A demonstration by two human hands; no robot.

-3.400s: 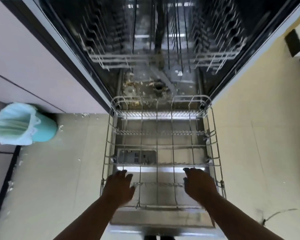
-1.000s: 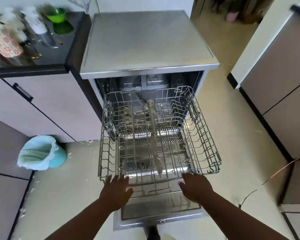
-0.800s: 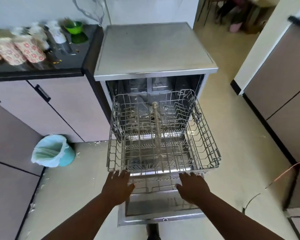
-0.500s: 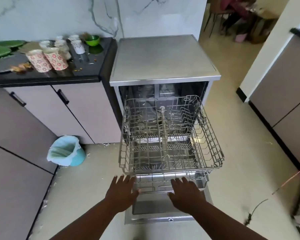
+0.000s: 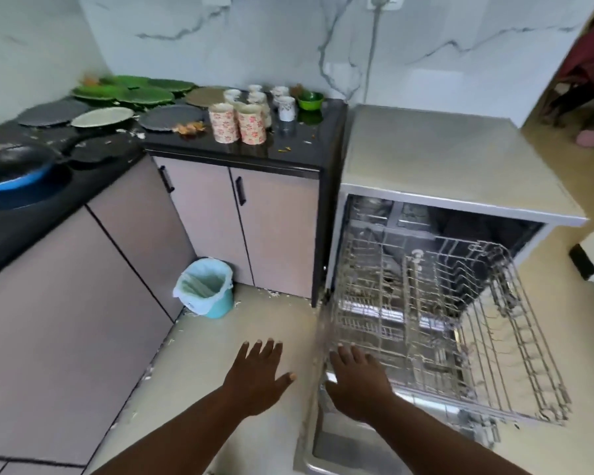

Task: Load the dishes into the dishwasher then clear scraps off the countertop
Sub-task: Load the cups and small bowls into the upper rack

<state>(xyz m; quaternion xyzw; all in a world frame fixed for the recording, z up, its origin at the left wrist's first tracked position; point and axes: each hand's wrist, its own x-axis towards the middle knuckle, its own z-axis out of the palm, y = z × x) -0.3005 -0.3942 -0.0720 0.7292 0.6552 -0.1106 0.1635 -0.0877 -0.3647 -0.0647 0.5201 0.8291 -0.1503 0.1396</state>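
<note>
The dishes wait on the dark countertop [image 5: 299,145] to the left of the dishwasher [image 5: 453,156]: two floral tumblers [image 5: 237,123] stand upright side by side near the front edge, smaller white cups [image 5: 259,97] cluster behind them with a green bowl [image 5: 310,99] to their right, and flat plates [image 5: 170,117], grey, pale and green, lie spread toward the corner. The cups and plates look like ceramic or hard plastic, so probably light but rigid, and chippable if knocked together; a tumbler is best taken round its wall, a plate by its rim with the thumb on top, one or a few at a time. Orange scraps [image 5: 189,127] lie just left of the tumblers and small crumbs dot the surface. The upper rack [image 5: 460,323] is drawn out, empty wire, over the lowered door, with the lower rack beneath it. Both hands hold nothing: the left hand [image 5: 258,371] hangs over the floor with fingers spread, and the right hand [image 5: 357,378] is spread too, at the near left corner of the racks; contact cannot be told. A blue-rimmed pan [image 5: 18,166] sits on the left run of counter, and a lined bin [image 5: 204,286] stands on the floor by the cabinet [image 5: 275,228], handy for scraps. The extended rack and door crowd the standing space, so reaching the counter likely means leaning past the rack corner.
</note>
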